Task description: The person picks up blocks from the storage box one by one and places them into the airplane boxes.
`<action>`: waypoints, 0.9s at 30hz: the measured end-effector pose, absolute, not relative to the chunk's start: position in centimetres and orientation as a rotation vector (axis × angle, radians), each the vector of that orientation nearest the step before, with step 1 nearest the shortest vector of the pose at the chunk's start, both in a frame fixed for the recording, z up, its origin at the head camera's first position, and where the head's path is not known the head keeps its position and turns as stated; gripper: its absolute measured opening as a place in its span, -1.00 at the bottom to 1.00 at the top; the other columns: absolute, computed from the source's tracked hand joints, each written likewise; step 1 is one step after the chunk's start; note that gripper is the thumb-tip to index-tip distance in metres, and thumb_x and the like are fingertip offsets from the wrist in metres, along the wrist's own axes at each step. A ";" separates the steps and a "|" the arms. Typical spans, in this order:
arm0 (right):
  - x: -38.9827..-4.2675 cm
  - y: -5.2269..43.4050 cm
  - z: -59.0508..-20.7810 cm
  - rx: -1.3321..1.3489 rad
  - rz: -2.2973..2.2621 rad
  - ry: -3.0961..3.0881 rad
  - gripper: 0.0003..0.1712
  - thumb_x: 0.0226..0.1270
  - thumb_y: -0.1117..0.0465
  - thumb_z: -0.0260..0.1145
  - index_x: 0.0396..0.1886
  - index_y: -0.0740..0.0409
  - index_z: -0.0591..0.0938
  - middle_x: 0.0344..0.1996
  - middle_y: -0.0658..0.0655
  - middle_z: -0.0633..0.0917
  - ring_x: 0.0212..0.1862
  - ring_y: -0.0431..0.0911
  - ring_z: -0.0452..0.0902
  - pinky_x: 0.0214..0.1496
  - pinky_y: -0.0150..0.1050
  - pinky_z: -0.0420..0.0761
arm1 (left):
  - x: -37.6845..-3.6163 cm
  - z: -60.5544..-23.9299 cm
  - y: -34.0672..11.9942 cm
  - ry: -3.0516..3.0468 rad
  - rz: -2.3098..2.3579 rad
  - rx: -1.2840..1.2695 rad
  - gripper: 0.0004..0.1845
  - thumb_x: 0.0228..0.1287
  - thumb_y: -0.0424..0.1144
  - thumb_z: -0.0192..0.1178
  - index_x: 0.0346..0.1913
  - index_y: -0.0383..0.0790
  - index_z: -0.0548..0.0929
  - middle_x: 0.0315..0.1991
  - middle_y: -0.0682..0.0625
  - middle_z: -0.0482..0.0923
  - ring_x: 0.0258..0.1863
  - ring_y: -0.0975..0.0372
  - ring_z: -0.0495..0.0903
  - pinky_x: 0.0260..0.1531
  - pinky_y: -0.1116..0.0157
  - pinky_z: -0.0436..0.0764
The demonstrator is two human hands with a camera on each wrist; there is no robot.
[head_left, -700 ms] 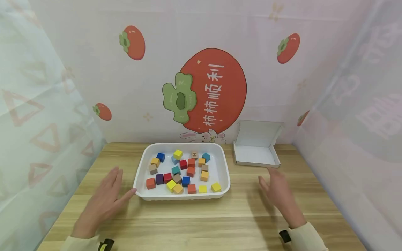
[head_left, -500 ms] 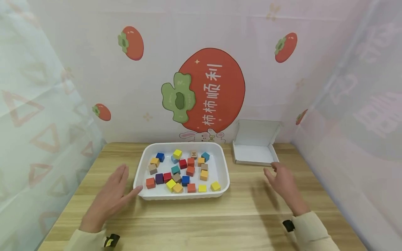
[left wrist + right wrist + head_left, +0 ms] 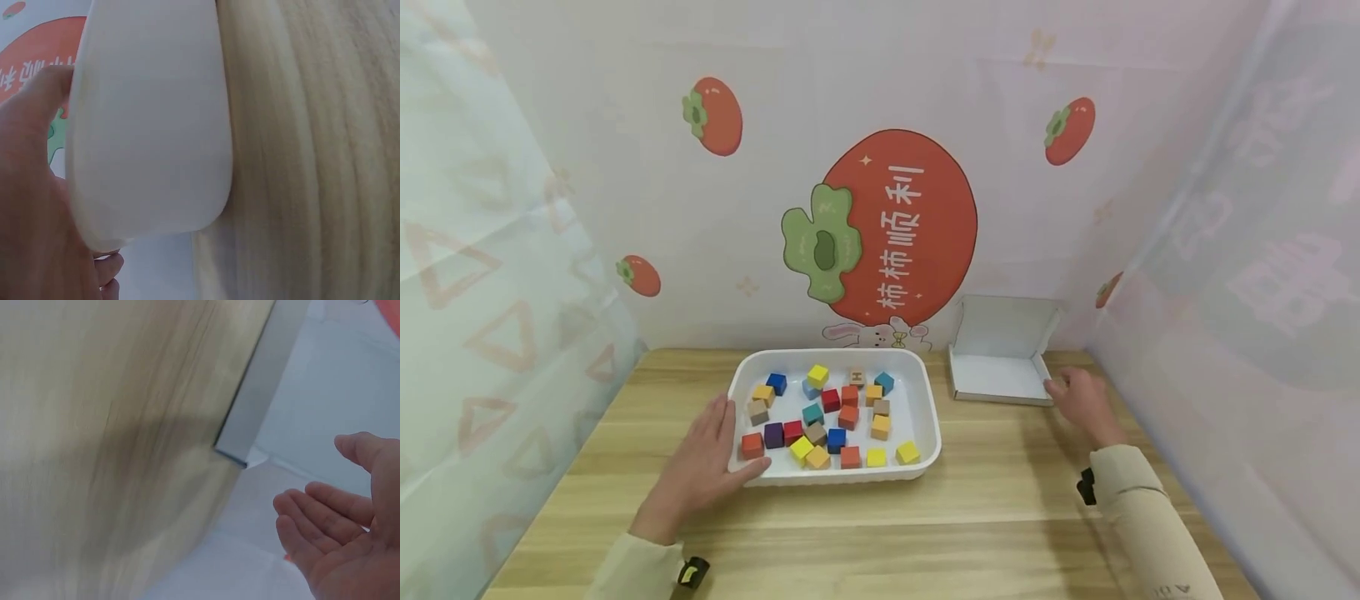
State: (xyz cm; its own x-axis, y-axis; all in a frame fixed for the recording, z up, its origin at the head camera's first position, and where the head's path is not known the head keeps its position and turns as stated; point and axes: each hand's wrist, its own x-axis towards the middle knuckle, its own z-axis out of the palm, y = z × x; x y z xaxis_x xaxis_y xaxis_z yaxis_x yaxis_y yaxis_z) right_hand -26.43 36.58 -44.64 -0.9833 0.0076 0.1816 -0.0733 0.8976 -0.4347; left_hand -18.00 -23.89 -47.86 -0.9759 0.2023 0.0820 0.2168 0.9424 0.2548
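White plastic tray (image 3: 912, 421): stood left of centre on the worktop (image 3: 880, 550), against which its base lay flat.
Wooden cubes (image 3: 837, 441): lay scattered inside the tray in red, orange, yellow, blue, teal, purple and plain wood; one bore a letter H.
White mailer box (image 3: 992, 375): stood to the right of the tray, apart from it, its lid (image 3: 1006, 327) raised; no cube showed inside.
Left hand (image 3: 695, 472): spread wide at the tray's near left corner, fingers straight along the left rim, thumb (image 3: 750, 473) across the near rim.
Right hand (image 3: 1086, 406): lay beside the box's near right corner, fingers loosely bent, parted from the thumb and holding nothing; contact with the box could not be told.
Work done: judged slight; both containers stood ready, side by side.
Work remaining: judged to be nearly all; every visible cube lay in the tray, mixed in colour, none in either hand.
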 end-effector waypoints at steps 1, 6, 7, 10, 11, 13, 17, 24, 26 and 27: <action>-26.9 36.8 -44.9 0.049 0.666 -2.902 -0.44 0.57 0.13 0.19 0.09 0.69 0.55 -0.06 0.65 0.70 0.15 0.57 0.55 0.24 0.41 0.56 | -17.9 -48.0 -23.9 -3.043 -0.407 -0.321 0.30 0.27 0.53 0.14 0.66 -0.47 0.00 0.71 -0.39 -0.11 0.68 -0.32 -0.05 0.58 -0.33 0.15; -28.5 37.8 -46.5 0.052 0.721 -2.887 -0.63 0.51 0.24 0.22 -0.39 0.52 0.49 -0.65 0.27 0.51 -0.45 0.21 0.48 -0.32 0.02 0.57 | -17.7 -48.6 -24.0 -3.028 -0.432 -0.310 0.28 0.28 0.49 0.17 0.66 -0.48 0.00 0.71 -0.40 -0.11 0.67 -0.32 -0.05 0.58 -0.33 0.14; -28.7 38.0 -46.9 0.057 0.735 -2.867 -0.62 0.49 0.28 0.23 -0.51 0.42 0.41 -0.68 0.18 0.40 -0.53 0.07 0.34 -0.42 -0.10 0.44 | -17.7 -48.6 -24.0 -3.024 -0.439 -0.312 0.28 0.29 0.48 0.17 0.66 -0.48 -0.01 0.71 -0.40 -0.12 0.68 -0.32 -0.05 0.58 -0.33 0.13; -29.0 38.5 -47.8 0.036 0.776 -2.836 -0.68 0.47 0.34 0.21 -0.51 0.43 0.44 -0.63 0.28 0.46 -0.52 0.08 0.37 -0.42 -0.08 0.46 | -17.9 -48.7 -23.9 -3.015 -0.452 -0.318 0.28 0.29 0.47 0.18 0.67 -0.46 -0.04 0.72 -0.38 -0.15 0.69 -0.31 -0.07 0.60 -0.32 0.11; -29.1 38.6 -48.1 0.030 0.777 -2.822 -0.72 0.46 0.35 0.21 -0.43 0.50 0.53 -0.55 0.39 0.57 -0.45 0.17 0.50 -0.34 0.01 0.57 | -17.9 -48.7 -23.8 -3.012 -0.459 -0.318 0.28 0.29 0.46 0.19 0.68 -0.45 -0.05 0.72 -0.37 -0.15 0.69 -0.30 -0.08 0.60 -0.31 0.11; -29.1 38.8 -48.6 -0.020 0.809 -2.831 -0.69 0.50 0.33 0.18 -0.12 0.61 0.63 -0.21 0.57 0.70 -0.14 0.38 0.64 -0.04 0.22 0.66 | -18.0 -48.8 -23.8 -3.008 -0.469 -0.321 0.26 0.31 0.43 0.20 0.68 -0.44 -0.06 0.73 -0.36 -0.17 0.70 -0.29 -0.09 0.61 -0.31 0.10; -29.2 39.1 -49.5 -0.109 0.894 -2.824 -0.60 0.55 0.32 0.15 0.12 0.62 0.62 0.08 0.63 0.66 0.15 0.49 0.58 0.21 0.35 0.59 | -18.0 -48.9 -23.6 -3.021 -0.493 -0.333 0.24 0.32 0.40 0.21 0.67 -0.46 -0.06 0.73 -0.36 -0.18 0.70 -0.29 -0.10 0.60 -0.33 0.09; -29.7 38.9 -50.3 -0.183 0.959 -2.775 -0.60 0.57 0.30 0.15 0.14 0.57 0.64 0.09 0.61 0.67 0.16 0.47 0.59 0.23 0.32 0.59 | -18.1 -48.7 -23.6 -3.031 -0.509 -0.324 0.25 0.33 0.40 0.21 0.68 -0.45 -0.08 0.74 -0.34 -0.21 0.70 -0.28 -0.11 0.57 -0.34 0.12; -29.7 38.8 -50.3 -0.190 0.960 -2.772 -0.60 0.57 0.30 0.15 0.15 0.56 0.65 0.09 0.60 0.68 0.16 0.46 0.60 0.23 0.32 0.60 | -18.1 -48.7 -23.6 -3.034 -0.507 -0.326 0.25 0.34 0.41 0.20 0.68 -0.44 -0.08 0.74 -0.34 -0.22 0.70 -0.27 -0.12 0.58 -0.33 0.11; -29.7 38.8 -50.3 -0.195 0.968 -2.771 -0.60 0.57 0.30 0.16 0.15 0.56 0.65 0.09 0.60 0.68 0.16 0.46 0.59 0.23 0.32 0.59 | -18.0 -48.7 -23.7 -3.037 -0.505 -0.324 0.25 0.34 0.41 0.20 0.68 -0.43 -0.09 0.74 -0.33 -0.23 0.71 -0.27 -0.13 0.58 -0.33 0.11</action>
